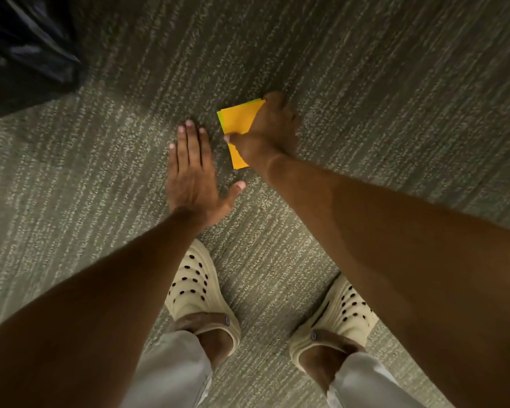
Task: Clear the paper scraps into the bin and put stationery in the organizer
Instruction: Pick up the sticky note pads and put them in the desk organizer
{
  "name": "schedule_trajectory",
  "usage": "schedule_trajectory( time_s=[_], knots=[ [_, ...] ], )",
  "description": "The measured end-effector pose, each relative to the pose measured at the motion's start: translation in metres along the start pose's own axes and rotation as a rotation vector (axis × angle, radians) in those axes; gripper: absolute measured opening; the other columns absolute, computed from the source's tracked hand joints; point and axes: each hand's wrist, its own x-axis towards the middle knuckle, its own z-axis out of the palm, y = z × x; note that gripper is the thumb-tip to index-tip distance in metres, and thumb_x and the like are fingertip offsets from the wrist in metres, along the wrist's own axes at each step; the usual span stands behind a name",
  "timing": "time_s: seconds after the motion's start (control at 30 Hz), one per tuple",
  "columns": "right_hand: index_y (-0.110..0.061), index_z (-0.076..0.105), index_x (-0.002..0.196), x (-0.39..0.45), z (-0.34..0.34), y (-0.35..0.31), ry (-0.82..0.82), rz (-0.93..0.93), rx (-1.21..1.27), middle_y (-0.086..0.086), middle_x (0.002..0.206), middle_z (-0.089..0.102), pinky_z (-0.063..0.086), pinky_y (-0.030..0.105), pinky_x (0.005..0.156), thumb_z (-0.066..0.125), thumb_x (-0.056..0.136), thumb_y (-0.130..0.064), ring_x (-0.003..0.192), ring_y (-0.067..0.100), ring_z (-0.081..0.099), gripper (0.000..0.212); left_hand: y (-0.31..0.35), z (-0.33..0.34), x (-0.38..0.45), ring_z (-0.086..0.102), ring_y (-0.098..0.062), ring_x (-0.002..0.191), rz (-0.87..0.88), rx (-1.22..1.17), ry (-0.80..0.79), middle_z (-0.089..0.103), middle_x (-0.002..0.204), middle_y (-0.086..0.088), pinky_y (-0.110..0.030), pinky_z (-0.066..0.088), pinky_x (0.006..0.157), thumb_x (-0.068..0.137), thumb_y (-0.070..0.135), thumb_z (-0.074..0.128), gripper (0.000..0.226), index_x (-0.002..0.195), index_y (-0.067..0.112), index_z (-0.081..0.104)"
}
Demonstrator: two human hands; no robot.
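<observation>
A small stack of orange paper scraps (238, 125), with a green edge peeking out at its upper left, is being held low over grey striped carpet (365, 83). The person's right hand (265, 131) is pinching the stack, thumb pressing on top and fingers curling behind it. Just beside it, the left hand (193, 178) is hanging flat and empty, fingers stretching straight together, thumb spreading wide. Below, cream perforated clogs (199, 290) and pale trousers (171, 375) are showing. A dark bin bag (24, 45) is sitting at the upper left, well apart.
</observation>
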Motion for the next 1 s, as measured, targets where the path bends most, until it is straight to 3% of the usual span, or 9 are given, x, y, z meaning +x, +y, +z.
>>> schedule_trajectory(
  time_s=[0.2, 0.33, 0.53, 0.67, 0.8, 0.87, 1.0],
  knots=[
    [-0.012, 0.04, 0.128, 0.005, -0.001, -0.001, -0.061, 0.071, -0.014, 0.012, 0.136, 0.049, 0.047, 0.048, 0.096, 0.087, 0.057, -0.046, 0.125, 0.033, 0.046, 0.092, -0.003, -0.001, 0.001, -0.003, -0.034, 0.146, 0.017, -0.015, 0.007, -0.001, 0.157, -0.024, -0.049, 0.007, 0.119, 0.078, 0.082, 0.027, 0.112, 0.149, -0.002, 0.004],
    [-0.01, 0.06, 0.114, 0.008, -0.001, 0.007, -0.136, 0.033, 0.104, 0.01, 0.12, 0.064, 0.051, 0.039, 0.09, 0.086, 0.062, -0.042, 0.112, 0.029, 0.059, 0.066, -0.002, -0.001, 0.001, -0.003, -0.034, 0.146, 0.014, -0.006, 0.011, -0.001, 0.158, -0.023, -0.049, 0.008, 0.119, 0.077, 0.082, 0.026, 0.112, 0.15, 0.0, 0.004],
    [-0.01, 0.062, 0.101, 0.002, -0.013, 0.018, -0.108, -0.033, 0.291, 0.009, 0.103, 0.068, 0.047, 0.029, 0.076, 0.082, 0.07, -0.024, 0.093, 0.025, 0.062, 0.039, -0.001, -0.015, 0.006, 0.0, -0.033, 0.146, 0.031, -0.01, -0.003, 0.001, 0.158, -0.022, -0.05, 0.01, 0.119, 0.076, 0.08, 0.034, 0.111, 0.15, 0.003, 0.003],
    [-0.008, 0.057, 0.114, -0.001, -0.03, 0.016, -0.017, -0.03, 0.247, 0.012, 0.119, 0.062, 0.043, 0.028, 0.08, 0.079, 0.074, -0.026, 0.108, 0.028, 0.059, 0.049, 0.003, -0.04, 0.006, 0.0, -0.033, 0.146, 0.062, 0.01, 0.001, 0.0, 0.158, -0.022, -0.049, 0.008, 0.119, 0.076, 0.079, 0.034, 0.11, 0.15, 0.003, 0.002],
    [-0.012, 0.064, 0.102, -0.021, -0.061, 0.011, 0.009, -0.058, 0.197, 0.01, 0.104, 0.069, 0.05, 0.03, 0.077, 0.074, 0.074, -0.02, 0.094, 0.028, 0.066, 0.031, 0.008, -0.079, -0.002, -0.002, -0.034, 0.146, 0.098, 0.047, -0.006, -0.003, 0.158, -0.023, -0.049, 0.008, 0.119, 0.078, 0.078, 0.029, 0.108, 0.15, 0.003, 0.001],
    [-0.014, 0.066, 0.096, -0.039, -0.082, 0.008, 0.027, -0.129, 0.182, 0.009, 0.095, 0.071, 0.056, 0.037, 0.077, 0.07, 0.077, -0.017, 0.087, 0.029, 0.067, 0.021, 0.012, -0.104, -0.006, -0.002, -0.034, 0.146, 0.124, 0.061, -0.007, -0.003, 0.158, -0.023, -0.049, 0.008, 0.119, 0.079, 0.078, 0.028, 0.107, 0.15, 0.003, 0.001],
    [-0.014, 0.064, 0.105, -0.076, -0.129, -0.001, 0.111, -0.269, 0.033, 0.012, 0.103, 0.067, 0.051, 0.036, 0.079, 0.063, 0.083, -0.019, 0.095, 0.031, 0.062, 0.023, 0.025, -0.163, -0.012, -0.002, -0.034, 0.146, 0.2, 0.065, 0.006, -0.004, 0.158, -0.023, -0.048, 0.008, 0.119, 0.08, 0.073, 0.037, 0.106, 0.15, 0.003, 0.0]
  ],
)
